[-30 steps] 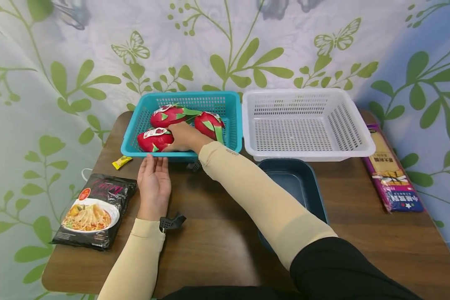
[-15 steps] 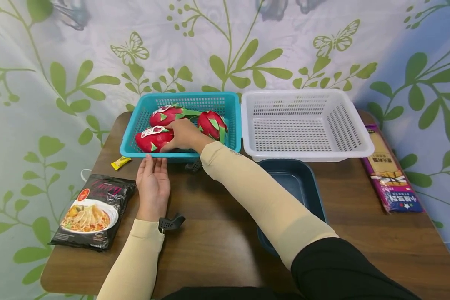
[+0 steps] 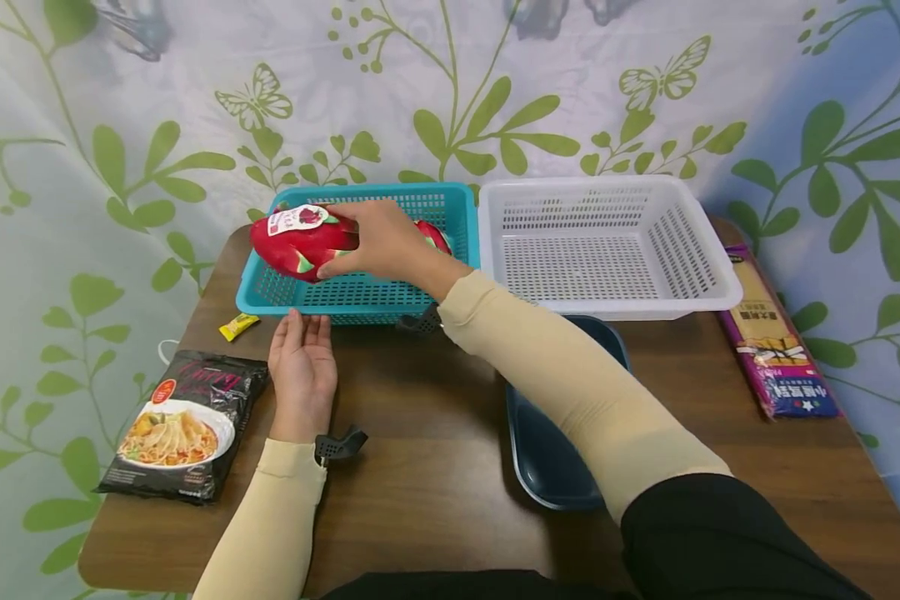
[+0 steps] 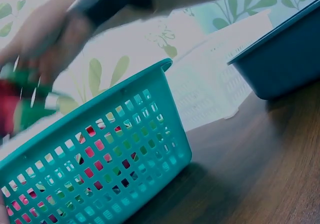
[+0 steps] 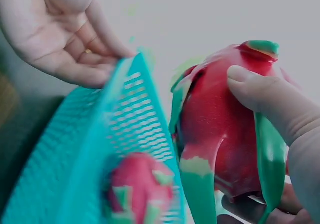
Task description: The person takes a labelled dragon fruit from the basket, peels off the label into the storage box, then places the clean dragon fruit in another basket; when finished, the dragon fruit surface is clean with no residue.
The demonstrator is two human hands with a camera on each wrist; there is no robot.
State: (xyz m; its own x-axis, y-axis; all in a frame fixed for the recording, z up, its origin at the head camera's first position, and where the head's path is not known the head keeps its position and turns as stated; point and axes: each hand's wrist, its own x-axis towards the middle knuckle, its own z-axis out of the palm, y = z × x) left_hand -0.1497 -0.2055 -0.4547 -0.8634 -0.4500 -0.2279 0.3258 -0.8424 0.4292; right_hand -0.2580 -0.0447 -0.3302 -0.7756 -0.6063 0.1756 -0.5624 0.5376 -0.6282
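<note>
My right hand (image 3: pixel 386 242) grips a red dragon fruit (image 3: pixel 300 242) with green scale tips and a white label, held up over the teal basket (image 3: pixel 468 250). In the right wrist view the thumb presses on one side of this fruit (image 5: pixel 225 119), fingers round the other. Another dragon fruit (image 3: pixel 433 237) lies in the basket, partly covered by the hand; the right wrist view also shows a dragon fruit (image 5: pixel 142 189) inside the basket. My left hand (image 3: pixel 303 375), palm up with fingers extended, touches the basket's front rim near its left corner.
A white basket (image 3: pixel 607 308) stands right of the teal one. In front lies a dark blue tray (image 3: pixel 547 467), partly under my right forearm. A black noodle pack (image 3: pixel 183 425) and yellow sachet (image 3: pixel 238 326) lie left, a purple-yellow pasta packet (image 3: pixel 780 342) far right.
My right hand has lifted the front dragon fruit from inside the teal basket to above it. The left hand stays at the rim.
</note>
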